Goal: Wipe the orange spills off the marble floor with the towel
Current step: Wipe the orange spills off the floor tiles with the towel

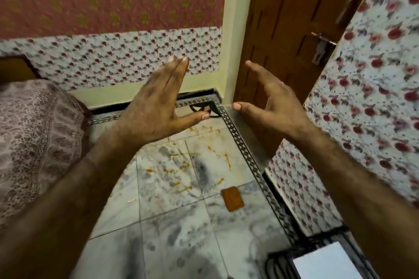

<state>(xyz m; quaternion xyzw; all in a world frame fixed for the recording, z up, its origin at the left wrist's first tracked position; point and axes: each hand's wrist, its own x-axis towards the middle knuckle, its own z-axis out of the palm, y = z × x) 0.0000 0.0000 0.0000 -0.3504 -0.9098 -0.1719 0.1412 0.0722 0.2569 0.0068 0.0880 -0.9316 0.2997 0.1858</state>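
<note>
Spills (179, 165) lie on the floor (172, 229) between bed (34, 142), left, and door (283, 29), right.

Marble floor (172, 240) in the room's corner, marked with orange spills (169, 170).

From where I stand, the floor is big pale tiles with grey veining, edged along the walls by a black-and-white patterned border strip (249, 161). The spills lie as scattered streaks and drops on the tiles nearer the corner. A flat brown rectangular piece (232, 198) lies just beside them, close to the border.
</note>
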